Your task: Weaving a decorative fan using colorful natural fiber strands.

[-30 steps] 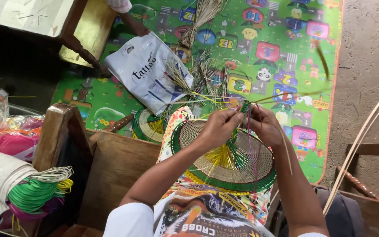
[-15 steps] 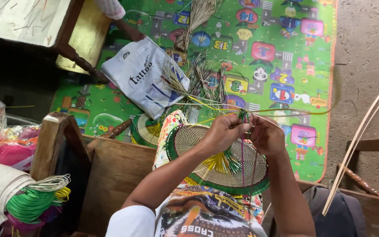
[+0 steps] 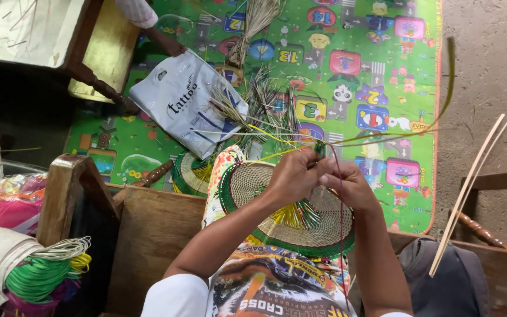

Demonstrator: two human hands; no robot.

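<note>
A round woven basket piece (image 3: 265, 223), tan with green rim and yellow-green rays, rests on my lap. My left hand (image 3: 293, 175) and my right hand (image 3: 347, 183) meet at its far edge, both pinching thin strands. A long green strip (image 3: 448, 88) arcs up and right from my fingers. A dark red strand (image 3: 341, 223) hangs down from my right hand across the weave. Yellow strands (image 3: 271, 136) stick out to the left.
A colourful play mat (image 3: 382, 76) covers the floor, with a white plastic bag (image 3: 177, 103), loose grass bundles (image 3: 259, 17) and another woven disc (image 3: 192, 173). Wooden furniture (image 3: 148, 229) stands left, coils of green cord (image 3: 39, 273) beside it. Pale canes (image 3: 467, 194) lean at right. Someone's foot (image 3: 168, 44) rests top left.
Both hands have drawn slightly toward me and closer together. The long green strip has swung from low and flat to arcing upward at the right.
</note>
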